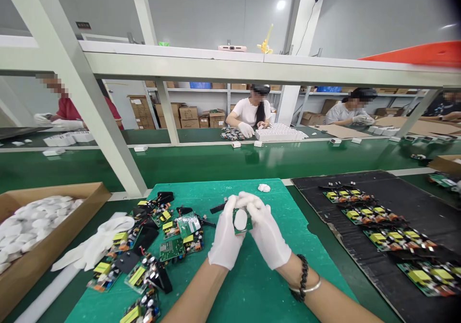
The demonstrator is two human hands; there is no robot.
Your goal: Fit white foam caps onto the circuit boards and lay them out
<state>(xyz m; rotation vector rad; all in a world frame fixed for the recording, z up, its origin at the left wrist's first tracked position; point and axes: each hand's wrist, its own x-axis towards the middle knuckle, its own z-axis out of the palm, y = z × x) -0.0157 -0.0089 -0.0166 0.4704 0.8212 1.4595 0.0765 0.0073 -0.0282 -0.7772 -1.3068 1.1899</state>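
Observation:
Both of my hands wear white gloves and meet over the green mat (pixel 273 284). Between them is a small green circuit board (pixel 248 223) with a white oval pad (pixel 240 220) on its face. My left hand (pixel 226 239) grips the board's left side, fingers curled over its top. On the other side, my right hand (pixel 268 234) is closed against the board's right and upper edge. A black piece (pixel 218 208) juts out left of my left fingers. Several loose circuit boards (pixel 173 248) with yellow transformers lie to the left. Beyond my fingers sit small white pads (pixel 264 187).
A cardboard box (pixel 91 200) of white pads stands at left, beside spare white gloves (pixel 97 241). Rows of boards (pixel 389 236) lie on a black sheet (pixel 345 260) at right. A green conveyor (pixel 201 162) runs behind, under a white frame (pixel 180 64); co-workers (pixel 252 109) sit beyond.

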